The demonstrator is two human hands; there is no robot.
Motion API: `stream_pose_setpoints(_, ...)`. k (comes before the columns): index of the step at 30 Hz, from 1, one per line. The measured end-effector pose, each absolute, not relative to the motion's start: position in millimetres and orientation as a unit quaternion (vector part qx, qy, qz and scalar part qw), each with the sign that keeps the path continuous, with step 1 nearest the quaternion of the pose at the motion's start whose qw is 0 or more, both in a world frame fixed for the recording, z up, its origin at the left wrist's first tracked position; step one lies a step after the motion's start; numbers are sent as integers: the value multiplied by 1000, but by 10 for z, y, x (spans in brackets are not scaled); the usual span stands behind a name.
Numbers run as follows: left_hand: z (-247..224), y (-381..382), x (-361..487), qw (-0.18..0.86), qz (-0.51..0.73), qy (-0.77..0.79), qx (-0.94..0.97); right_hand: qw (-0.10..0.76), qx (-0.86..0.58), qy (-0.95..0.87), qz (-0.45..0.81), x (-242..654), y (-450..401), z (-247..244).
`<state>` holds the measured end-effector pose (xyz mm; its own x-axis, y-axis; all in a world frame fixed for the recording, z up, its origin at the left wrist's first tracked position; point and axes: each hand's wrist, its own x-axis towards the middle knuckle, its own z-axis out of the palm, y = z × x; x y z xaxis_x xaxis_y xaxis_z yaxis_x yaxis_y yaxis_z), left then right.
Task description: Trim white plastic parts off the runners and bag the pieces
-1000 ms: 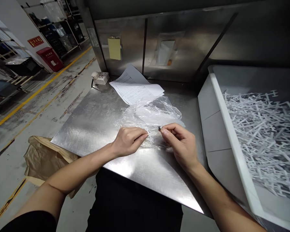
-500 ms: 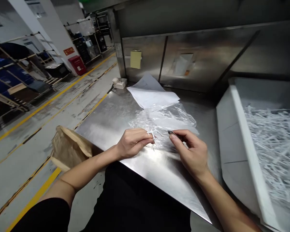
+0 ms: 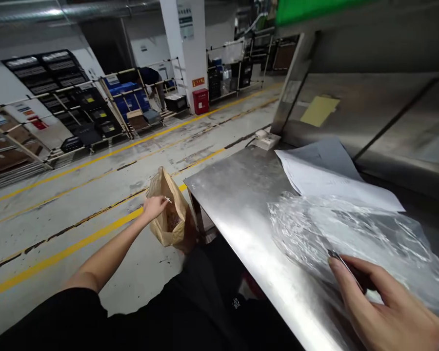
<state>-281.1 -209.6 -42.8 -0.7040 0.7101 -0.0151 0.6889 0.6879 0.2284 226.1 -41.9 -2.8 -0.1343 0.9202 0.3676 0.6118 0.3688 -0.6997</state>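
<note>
Out over the mouth of a brown bag, my left hand pinches a small white plastic piece. The bag stands on the floor beside the table, with small bits visible inside. My right hand is closed around a slim dark hand tool, its tip poking past the thumb; its exact kind is hidden by the fingers. Beneath and behind that hand, a clear plastic bag lies crumpled on the metal table. White paper sheets lie at its far side.
A white power socket sits at the table's far corner, by a metal panel with a yellow note. Across the yellow-lined floor are racks with blue bins, a red box by a pillar, and a bending person.
My left hand has moved from above the table, left to the brown bag, with white plastic in its fingers. The view has swung left. The right hand still holds the dark tool.
</note>
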Motion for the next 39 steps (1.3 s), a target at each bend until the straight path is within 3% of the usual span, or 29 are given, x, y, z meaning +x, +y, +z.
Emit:
stream_pose_setpoints(6, -241, -1919, -2829, 58, 85, 909, 403, 390, -531, -732, 173, 2378, -381, -86)
stream_pose_setpoints(13, 973, -1054, -2300, -124, 232, 779, 569, 447, -420, -775, 148, 2248, -209, -159)
stream_pose_setpoints(15, 1324, -887, -1860, -165, 290, 675, 657, 456, -363, -792, 181, 2161, -323, -114)
stream_pose_setpoints(18, 1712, -738, -1150, -258, 402, 386, 789, 448, -408, -780, 153, 2052, -447, -57)
stream_pose_setpoints(25, 2256, -407, 784, -286, 397, -7, 872, 426, -468, -769, 95, 2203, -204, -187)
stream_pose_setpoints(32, 2733, -550, 2867, -205, 323, -119, 916, 425, -442, -786, 79, 2201, -205, -263)
stream_pose_setpoints(39, 2634, -567, 4046, -454, 194, -128, 860, 425, -432, -793, 68, 2226, -193, -195)
